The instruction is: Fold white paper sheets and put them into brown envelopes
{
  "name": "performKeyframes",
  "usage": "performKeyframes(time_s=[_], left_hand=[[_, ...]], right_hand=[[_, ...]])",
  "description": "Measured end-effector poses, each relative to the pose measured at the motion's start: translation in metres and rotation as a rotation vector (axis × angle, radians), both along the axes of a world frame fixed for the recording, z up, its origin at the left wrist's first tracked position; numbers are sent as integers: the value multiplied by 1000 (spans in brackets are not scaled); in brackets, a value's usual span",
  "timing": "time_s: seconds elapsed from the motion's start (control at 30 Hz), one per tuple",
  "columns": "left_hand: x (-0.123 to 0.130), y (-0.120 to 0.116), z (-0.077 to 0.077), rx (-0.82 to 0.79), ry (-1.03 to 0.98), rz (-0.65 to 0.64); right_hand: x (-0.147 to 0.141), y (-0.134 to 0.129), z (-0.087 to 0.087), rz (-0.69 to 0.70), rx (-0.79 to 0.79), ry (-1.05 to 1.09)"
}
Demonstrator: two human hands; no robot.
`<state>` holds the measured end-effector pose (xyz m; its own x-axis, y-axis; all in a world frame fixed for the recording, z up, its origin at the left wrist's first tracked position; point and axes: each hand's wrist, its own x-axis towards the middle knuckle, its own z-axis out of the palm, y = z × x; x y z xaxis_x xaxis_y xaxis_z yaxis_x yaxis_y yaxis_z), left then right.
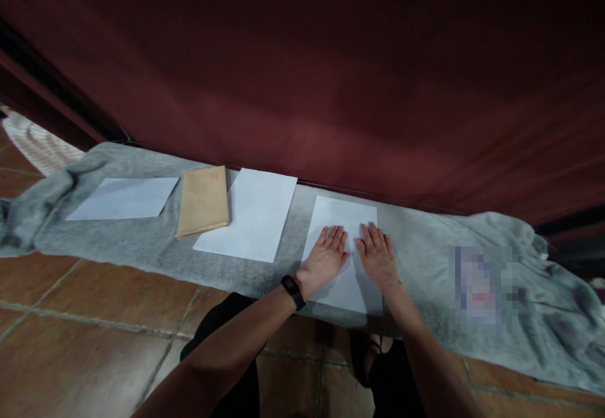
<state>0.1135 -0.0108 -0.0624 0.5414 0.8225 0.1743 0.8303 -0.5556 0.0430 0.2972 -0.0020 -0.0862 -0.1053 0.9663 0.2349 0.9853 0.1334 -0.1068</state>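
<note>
Left grip (pixel 327 255), right grip (pixel 378 257) unclenched, flat on one sheet (pixel 345 209) near cloth (pixel 420 267) edge; leftward: two papers (pixel 259 216) (pixel 123 198), one envelope bundle (pixel 204 200); cloth rightward.

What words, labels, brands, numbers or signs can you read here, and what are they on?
None can be read.
Brown paper bundle: faint reddish mark, too small and blurred.
Wristband: nothing legible.
Pixelated patch: unreadable.
White sheets: no writing visible.
</note>
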Motion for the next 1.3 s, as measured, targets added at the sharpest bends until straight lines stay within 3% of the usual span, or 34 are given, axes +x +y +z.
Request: performKeyframes(time_s=[0.33, 0.53, 0.7, 0.9, 1.3], left_hand=[[-7, 10, -8, -56, -77, 82], [-18, 32, -8, -80, -54, 202], [-11, 41, -2, -45, -61, 360], [8, 46, -5, -46, -93, 201], [-24, 48, -18, 41, -61, 303]], right_hand=[[-28, -7, 2, 174, -16, 154], [-31, -8, 2, 141, 9, 121], [-30, 5, 6, 48, 23, 174], [-43, 18, 6, 70, -26, 189], [-19, 13, 3, -32, 28, 179]])
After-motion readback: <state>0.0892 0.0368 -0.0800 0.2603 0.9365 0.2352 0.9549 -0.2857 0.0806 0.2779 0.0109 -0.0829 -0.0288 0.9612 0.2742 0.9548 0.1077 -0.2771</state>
